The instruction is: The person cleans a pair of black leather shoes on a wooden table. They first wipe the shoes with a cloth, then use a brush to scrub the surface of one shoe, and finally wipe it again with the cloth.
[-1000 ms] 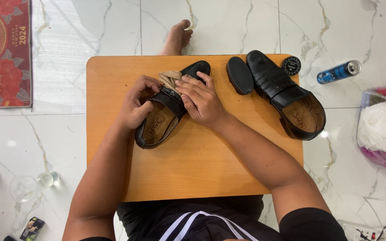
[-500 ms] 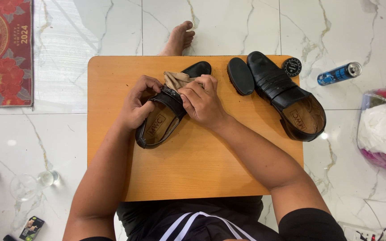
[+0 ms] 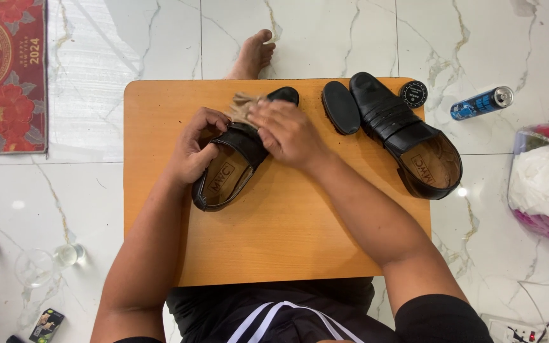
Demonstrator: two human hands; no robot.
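Cloth [image 3: 244,107] now nearer toe; second shoe [image 3: 408,133] beside.

Black short sleeve [image 3: 443,317], black shorts with white side stripes [image 3: 274,317], bare forearms and foot [image 3: 252,56].

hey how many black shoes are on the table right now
2. One black shoe lies left of the middle, held by the left hand with the right hand on it; the other shoe lies near the right edge.

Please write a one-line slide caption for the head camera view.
Left hand steadies a black shoe on a wooden table while the right hand presses a tan cloth on it.
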